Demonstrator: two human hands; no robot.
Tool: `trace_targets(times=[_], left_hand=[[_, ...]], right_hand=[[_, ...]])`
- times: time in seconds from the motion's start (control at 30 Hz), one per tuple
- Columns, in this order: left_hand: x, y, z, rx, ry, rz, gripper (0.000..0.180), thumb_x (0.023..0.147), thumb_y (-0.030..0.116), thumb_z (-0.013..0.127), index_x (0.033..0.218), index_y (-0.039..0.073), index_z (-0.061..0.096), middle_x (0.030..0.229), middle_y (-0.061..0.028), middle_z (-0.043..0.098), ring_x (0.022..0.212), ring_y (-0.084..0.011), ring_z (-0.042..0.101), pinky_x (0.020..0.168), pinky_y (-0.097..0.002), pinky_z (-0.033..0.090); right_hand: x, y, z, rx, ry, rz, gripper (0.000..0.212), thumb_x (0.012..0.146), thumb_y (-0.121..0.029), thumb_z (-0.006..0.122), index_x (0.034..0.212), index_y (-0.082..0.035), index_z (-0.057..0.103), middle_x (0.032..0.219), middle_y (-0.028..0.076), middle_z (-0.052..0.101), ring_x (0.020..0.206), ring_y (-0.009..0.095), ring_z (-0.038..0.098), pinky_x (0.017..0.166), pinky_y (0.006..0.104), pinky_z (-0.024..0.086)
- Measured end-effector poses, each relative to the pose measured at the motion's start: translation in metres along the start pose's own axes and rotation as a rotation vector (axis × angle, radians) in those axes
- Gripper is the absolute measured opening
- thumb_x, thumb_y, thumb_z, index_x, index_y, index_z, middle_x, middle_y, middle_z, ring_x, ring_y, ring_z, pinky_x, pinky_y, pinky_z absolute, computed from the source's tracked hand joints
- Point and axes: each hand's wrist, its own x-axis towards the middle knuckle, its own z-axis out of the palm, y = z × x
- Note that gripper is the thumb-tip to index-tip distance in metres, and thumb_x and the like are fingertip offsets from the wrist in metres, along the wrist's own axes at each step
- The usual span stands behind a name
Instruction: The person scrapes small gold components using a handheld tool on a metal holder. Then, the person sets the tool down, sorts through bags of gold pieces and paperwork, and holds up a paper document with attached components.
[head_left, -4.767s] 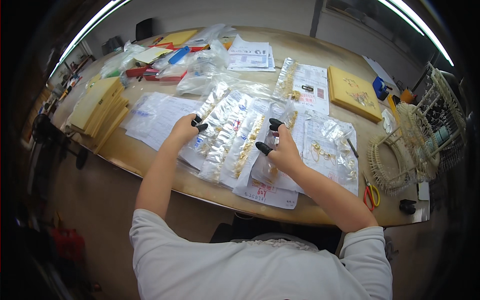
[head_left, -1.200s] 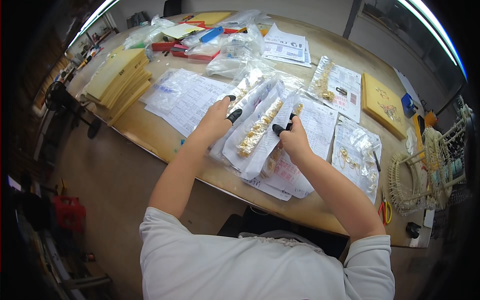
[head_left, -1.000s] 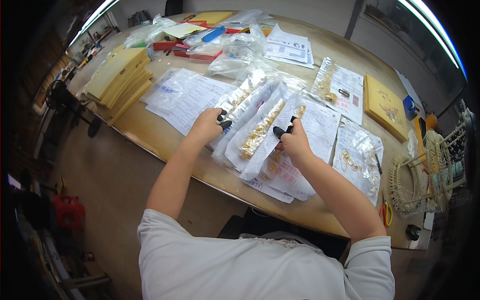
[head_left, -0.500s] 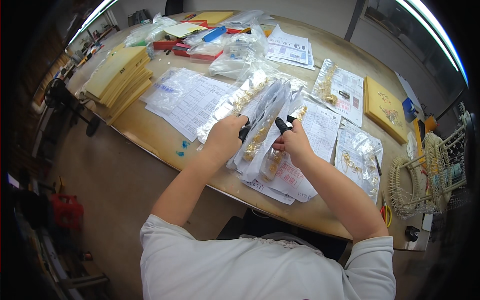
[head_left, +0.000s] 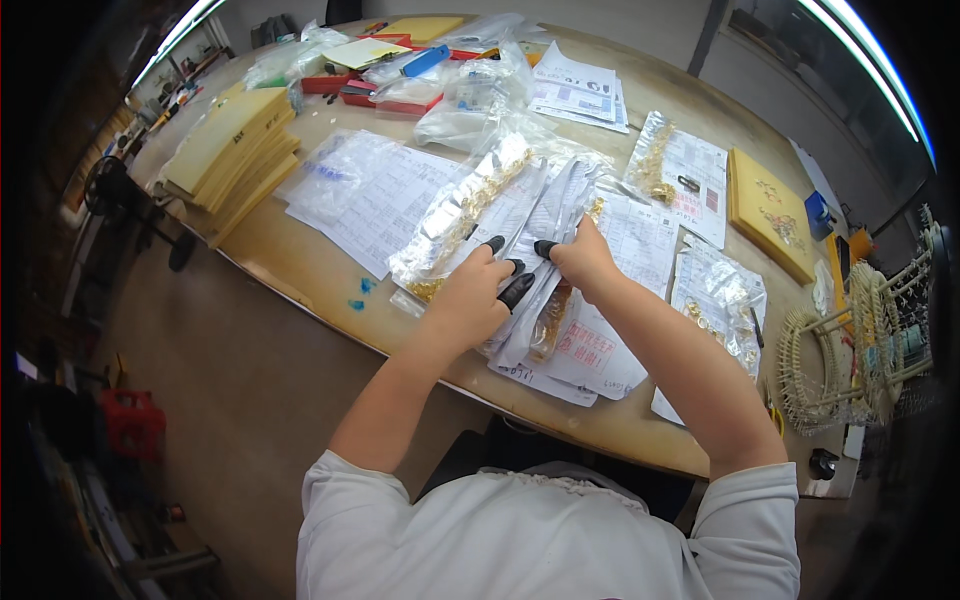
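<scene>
My left hand (head_left: pixel 472 295), with black covers on its fingertips, lies with fingers spread on the left side of a bundle of folded white papers (head_left: pixel 562 200). My right hand (head_left: pixel 582 260) grips the bundle's right side, its black-covered thumb on top and its other fingers hidden behind. Left of the bundle rests a clear plastic bag of gold-coloured jewellery pieces (head_left: pixel 484 192). Under my right hand shows another clear bag with gold-coloured pieces (head_left: pixel 549 328), lying on a printed sheet with a red stamp (head_left: pixel 600 358).
Printed sheets (head_left: pixel 380 215) and a bagged gold chain (head_left: pixel 655 160) lie around. Yellowish slabs (head_left: pixel 225 150) are stacked at left, another (head_left: pixel 768 215) at right. Red trays (head_left: pixel 400 104) and plastic bags stand at the back. Cream racks (head_left: pixel 850 345) stand at the right edge.
The raised papers have come down and leaned to the right. My left hand has moved right and spread its fingers; the bag of jewellery at left is more exposed.
</scene>
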Motion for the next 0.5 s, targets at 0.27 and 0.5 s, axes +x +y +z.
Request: trace_targets(times=[0.27, 0.5], left_hand=[[0.000, -0.036, -0.017, -0.599, -0.023, -0.353, 0.034, 0.075, 0.003, 0.053, 0.108, 0.003, 0.057, 0.095, -0.0152, 0.051, 0.087, -0.0320, 0.051, 0.074, -0.0341, 0.042], [0.023, -0.023, -0.013, -0.017, -0.221, -0.021, 0.038, 0.076, 0.005, 0.059, 0.113, 0.004, 0.054, 0.103, -0.0166, 0.051, 0.099, -0.0331, 0.051, 0.083, -0.0369, 0.043]], right_hand=[[-0.010, 0.006, 0.000, 0.112, 0.067, -0.014, 0.057, 0.073, 0.005, 0.061, 0.124, -0.001, 0.037, 0.111, 0.015, 0.055, 0.097, 0.023, 0.056, 0.081, 0.0299, 0.046], [-0.003, 0.017, 0.003, 0.201, 0.017, -0.061, 0.056, 0.073, 0.005, 0.059, 0.124, 0.000, 0.036, 0.111, 0.015, 0.054, 0.097, 0.024, 0.055, 0.082, 0.0306, 0.046]])
